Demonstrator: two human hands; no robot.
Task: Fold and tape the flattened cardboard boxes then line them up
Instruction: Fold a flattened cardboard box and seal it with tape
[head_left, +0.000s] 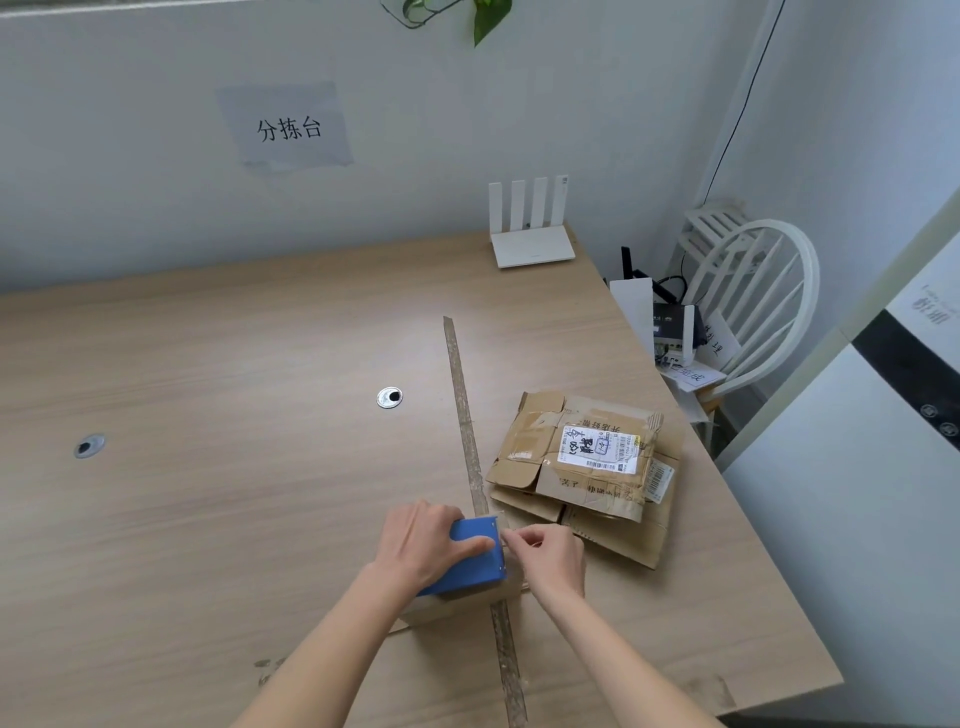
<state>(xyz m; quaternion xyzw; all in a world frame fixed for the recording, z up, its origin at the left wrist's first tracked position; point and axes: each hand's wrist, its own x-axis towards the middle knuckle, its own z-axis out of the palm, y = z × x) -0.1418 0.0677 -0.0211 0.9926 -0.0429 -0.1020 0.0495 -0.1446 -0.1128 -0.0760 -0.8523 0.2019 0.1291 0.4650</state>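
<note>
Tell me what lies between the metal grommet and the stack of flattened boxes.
Head view: a long tape strip stuck along the table separates grommet from flattened boxes.

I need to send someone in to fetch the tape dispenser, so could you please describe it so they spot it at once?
Start at the wooden table and follow the long strip of tape toward the near edge. There the left hand grips the blue tape dispenser, while the right hand pinches at its front. It is the only blue item; the flattened cardboard boxes beside it are brown.
</note>
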